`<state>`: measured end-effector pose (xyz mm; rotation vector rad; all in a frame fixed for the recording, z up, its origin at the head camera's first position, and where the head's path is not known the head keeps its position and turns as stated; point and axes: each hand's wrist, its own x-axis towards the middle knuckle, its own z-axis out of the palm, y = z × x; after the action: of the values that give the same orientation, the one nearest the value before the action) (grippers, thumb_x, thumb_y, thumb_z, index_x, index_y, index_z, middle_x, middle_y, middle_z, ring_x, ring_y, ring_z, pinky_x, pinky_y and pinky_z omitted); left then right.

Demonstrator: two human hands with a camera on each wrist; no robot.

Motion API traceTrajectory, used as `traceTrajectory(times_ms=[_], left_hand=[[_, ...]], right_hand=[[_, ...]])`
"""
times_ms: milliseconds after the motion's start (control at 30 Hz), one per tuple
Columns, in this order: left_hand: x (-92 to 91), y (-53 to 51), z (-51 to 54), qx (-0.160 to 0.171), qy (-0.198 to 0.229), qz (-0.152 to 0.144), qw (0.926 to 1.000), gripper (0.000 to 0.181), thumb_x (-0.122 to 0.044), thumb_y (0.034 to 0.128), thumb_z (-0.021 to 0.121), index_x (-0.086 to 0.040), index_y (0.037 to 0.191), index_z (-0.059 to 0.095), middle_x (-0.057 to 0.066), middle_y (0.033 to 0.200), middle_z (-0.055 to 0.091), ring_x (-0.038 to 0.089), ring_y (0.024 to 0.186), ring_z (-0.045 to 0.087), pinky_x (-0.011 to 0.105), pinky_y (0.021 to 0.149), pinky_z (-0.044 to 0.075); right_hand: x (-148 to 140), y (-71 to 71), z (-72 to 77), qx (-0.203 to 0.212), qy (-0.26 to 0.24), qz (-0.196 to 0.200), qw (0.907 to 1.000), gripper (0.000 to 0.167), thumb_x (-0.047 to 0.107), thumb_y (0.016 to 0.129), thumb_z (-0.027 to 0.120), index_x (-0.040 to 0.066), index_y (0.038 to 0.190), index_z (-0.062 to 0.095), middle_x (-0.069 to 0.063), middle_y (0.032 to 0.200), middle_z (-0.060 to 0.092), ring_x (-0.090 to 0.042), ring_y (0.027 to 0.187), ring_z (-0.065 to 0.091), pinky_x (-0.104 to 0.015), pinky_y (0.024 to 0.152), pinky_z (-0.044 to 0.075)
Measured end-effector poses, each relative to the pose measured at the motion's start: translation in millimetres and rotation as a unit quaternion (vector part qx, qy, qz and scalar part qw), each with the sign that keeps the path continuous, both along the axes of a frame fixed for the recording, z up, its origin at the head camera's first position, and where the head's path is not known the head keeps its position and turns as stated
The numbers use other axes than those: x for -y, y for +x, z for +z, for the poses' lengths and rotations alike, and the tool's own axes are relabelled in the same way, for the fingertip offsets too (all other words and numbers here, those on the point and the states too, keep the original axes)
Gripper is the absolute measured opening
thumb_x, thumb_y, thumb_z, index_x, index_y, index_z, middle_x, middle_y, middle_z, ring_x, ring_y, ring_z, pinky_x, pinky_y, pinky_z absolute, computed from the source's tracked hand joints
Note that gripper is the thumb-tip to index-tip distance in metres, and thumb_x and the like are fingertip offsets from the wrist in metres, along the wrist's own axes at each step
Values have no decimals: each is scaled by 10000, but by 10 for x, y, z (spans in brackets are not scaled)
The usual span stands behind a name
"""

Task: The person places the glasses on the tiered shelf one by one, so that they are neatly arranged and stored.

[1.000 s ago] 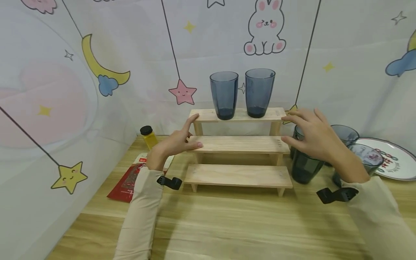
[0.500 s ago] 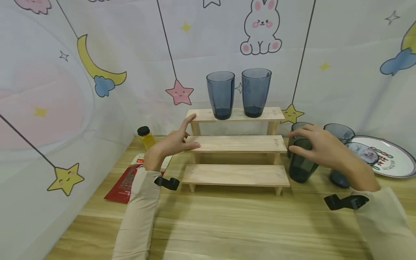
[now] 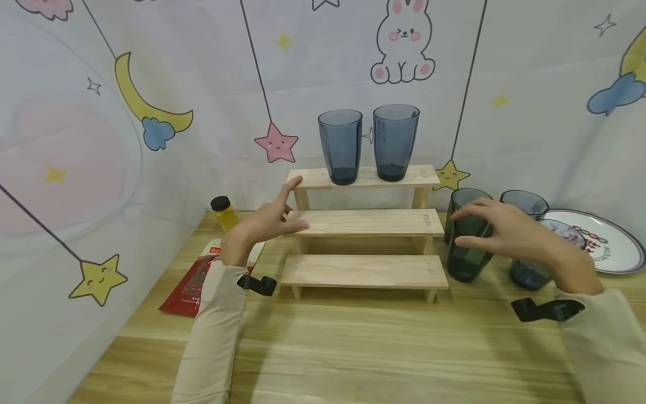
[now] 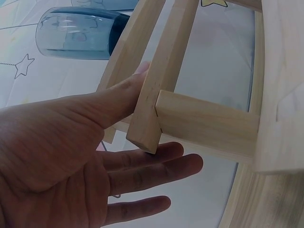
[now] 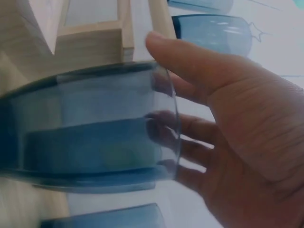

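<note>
A three-tier wooden stand (image 3: 363, 270) stands on the table, with two blue glasses (image 3: 340, 147) upright on its top tier. My left hand (image 3: 262, 225) rests on the stand's left end, index fingertip at the top tier and thumb on the middle one. In the left wrist view its other fingers are extended past the board. Right of the stand, my right hand (image 3: 525, 233) is at the rim of a dark tinted glass (image 3: 465, 264). The right wrist view shows this glass (image 5: 90, 128) between spread thumb and fingers, with no firm grip visible.
Several more tinted glasses (image 3: 527, 275) stand at the right, partly hidden by my right hand. A white patterned plate (image 3: 623, 255) lies behind them. Left of the stand are a yellow bottle with a black cap (image 3: 225, 216) and a red packet (image 3: 184, 292).
My right hand has moved right and slightly down, from beside the stand's right end to the dark glass's rim. My left hand stays on the stand; the view has shifted slightly.
</note>
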<state>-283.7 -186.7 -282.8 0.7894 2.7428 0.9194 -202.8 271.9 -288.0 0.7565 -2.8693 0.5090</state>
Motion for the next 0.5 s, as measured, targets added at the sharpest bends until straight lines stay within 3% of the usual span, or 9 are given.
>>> traceTrajectory(times_ms=[333, 500], left_hand=[[1, 3, -1, 48, 51, -8, 10000, 946, -310, 970, 685, -310, 1602, -20, 327, 1310, 541, 434, 1168, 571, 570, 949, 454], [0, 18, -1, 68, 100, -6, 9999, 945, -300, 968, 689, -312, 1603, -10, 321, 1292, 546, 426, 1162, 569, 564, 936, 459]], right_hand=[[-130, 17, -42, 648, 151, 287, 9974, 704, 379, 848, 810, 152, 1444, 513, -187, 1382, 489, -429, 1174, 545, -622, 844, 463], [-136, 29, -24, 1018, 104, 214, 9945, 818, 417, 806, 834, 168, 1486, 454, -212, 1413, 453, -429, 1181, 527, -614, 827, 472]])
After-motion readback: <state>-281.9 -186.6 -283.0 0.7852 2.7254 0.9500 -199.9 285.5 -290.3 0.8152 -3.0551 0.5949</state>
